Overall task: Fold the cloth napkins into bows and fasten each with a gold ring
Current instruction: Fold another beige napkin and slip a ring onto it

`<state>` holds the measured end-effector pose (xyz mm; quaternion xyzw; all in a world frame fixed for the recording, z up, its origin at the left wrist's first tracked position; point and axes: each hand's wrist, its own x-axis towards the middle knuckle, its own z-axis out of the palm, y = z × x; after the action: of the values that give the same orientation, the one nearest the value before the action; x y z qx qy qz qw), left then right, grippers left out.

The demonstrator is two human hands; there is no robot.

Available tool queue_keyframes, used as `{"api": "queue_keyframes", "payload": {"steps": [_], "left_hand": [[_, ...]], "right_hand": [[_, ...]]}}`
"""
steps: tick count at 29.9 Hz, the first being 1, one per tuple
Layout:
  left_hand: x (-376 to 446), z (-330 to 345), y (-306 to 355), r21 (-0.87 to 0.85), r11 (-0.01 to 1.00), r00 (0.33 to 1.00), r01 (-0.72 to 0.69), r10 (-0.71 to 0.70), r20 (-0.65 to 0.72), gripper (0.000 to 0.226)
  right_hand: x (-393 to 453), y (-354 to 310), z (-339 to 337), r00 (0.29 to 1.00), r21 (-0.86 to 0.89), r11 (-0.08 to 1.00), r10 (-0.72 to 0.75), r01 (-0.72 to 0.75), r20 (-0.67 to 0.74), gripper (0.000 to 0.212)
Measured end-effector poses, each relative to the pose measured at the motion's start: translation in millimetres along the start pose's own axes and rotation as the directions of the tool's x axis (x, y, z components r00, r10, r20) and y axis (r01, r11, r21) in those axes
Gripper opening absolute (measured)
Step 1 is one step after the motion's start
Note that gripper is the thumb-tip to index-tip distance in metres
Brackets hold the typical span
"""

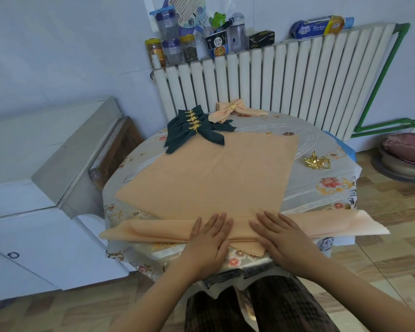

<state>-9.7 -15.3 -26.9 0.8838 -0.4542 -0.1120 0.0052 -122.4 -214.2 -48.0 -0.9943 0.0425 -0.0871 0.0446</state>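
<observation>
Peach napkin [209, 178] pressed under both flat, spread hands [207, 238] [282, 236]; green bows [193, 127] overlap its far corner; gold rings [318, 161], perhaps two, lie right.

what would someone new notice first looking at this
Most likely the big peach napkin spread across the round table, with the left hand and right hand pressing flat on its folded near edge. Next, the finished dark green bows with gold rings at the far side, and loose gold rings to the right.
</observation>
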Motion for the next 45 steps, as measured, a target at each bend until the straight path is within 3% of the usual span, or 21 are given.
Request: {"api": "queue_keyframes", "payload": {"steps": [5,9,11,14,16,19,24,25,27,28,30,35,38,42,45], "left_hand": [[2.3,-4.6,1.9,-0.259,0.965,0.999,0.036,-0.027,0.038,0.046],[12.5,-21.4,-4.9,-0.542,0.832,0.983,0.117,-0.175,-0.056,0.024],[17.3,-26.0,-8.5,-0.49,0.853,0.961,0.178,-0.257,-0.098,0.018],[21.1,-32.0,-19.8,-0.43,0.866,0.939,0.256,-0.329,-0.102,0.013],[24.7,-35.0,-24.2,-0.41,0.858,0.933,0.31,-0.357,-0.041,0.021],[36.6,-40.6,-26.6,-0.228,0.891,0.915,0.393,-0.403,0.005,0.022],[60.8,-35.3,-42.2,-0.185,0.92,0.885,0.346,-0.386,-0.261,0.021],[63.8,-31.7,-45.9,-0.183,0.932,0.887,0.313,-0.356,-0.295,0.02],[66.2,-26.0,-50.5,-0.189,0.947,0.892,0.26,-0.31,-0.328,0.018],[67.0,-25.4,-52.6,-0.208,0.944,0.894,0.258,-0.315,-0.319,0.018],[66.9,-29.7,-59.7,-0.231,0.923,0.901,0.309,-0.362,-0.241,0.022],[54.4,-49.7,-85.9,-0.107,0.873,0.879,0.476,-0.476,0.022,0.054],[51.1,-54.9,-91.7,-0.083,0.846,0.849,0.527,-0.521,0.09,0.066],[49.1,-58.4,-77.2,-0.139,0.873,0.872,0.468,-0.481,-0.087,0.055],[43.0,-50.5,-56.1,-0.223,0.912,0.898,0.344,-0.389,-0.206,0.02]], "right_hand": [[15.9,-15.4,-9.3,0.993,0.182,0.983,0.016,0.006,-0.118,0.049],[47.4,-29.3,-18.3,0.989,0.163,0.976,0.144,-0.144,0.016,0.024],[59.2,-31.9,-18.7,0.961,0.144,0.956,0.237,-0.257,0.141,0.032],[76.4,-35.8,-21.0,0.947,-0.023,0.974,0.224,-0.225,0.23,0.03],[84.4,-34.4,-22.7,0.954,-0.056,0.977,0.214,-0.207,0.208,0.027],[96.3,-34.4,-19.1,0.951,0.015,0.963,0.263,-0.269,0.165,0.026],[123.1,-39.7,-13.3,0.942,0.003,0.944,0.329,-0.33,0.068,0.026],[129.4,-42.3,-10.5,0.956,0.052,0.955,0.291,-0.292,0.03,0.026],[134.1,-54.1,-7.2,0.981,0.341,0.922,0.196,-0.185,0.0,0.021],[135.0,-61.6,-6.5,0.985,0.489,0.856,0.168,-0.169,0.046,0.019],[136.5,-70.6,-1.7,0.978,0.62,0.756,0.164,-0.21,0.132,0.017],[141.1,-69.5,-2.4,0.955,0.58,0.762,0.177,-0.287,0.239,0.024],[146.0,-68.7,-7.4,0.949,0.548,0.791,0.127,-0.273,0.29,0.032],[151.3,-67.9,-11.6,0.94,0.532,0.804,0.091,-0.265,0.329,0.034],[153.1,-65.6,-11.6,0.937,0.562,0.787,0.057,-0.255,0.345,0.033]]}}
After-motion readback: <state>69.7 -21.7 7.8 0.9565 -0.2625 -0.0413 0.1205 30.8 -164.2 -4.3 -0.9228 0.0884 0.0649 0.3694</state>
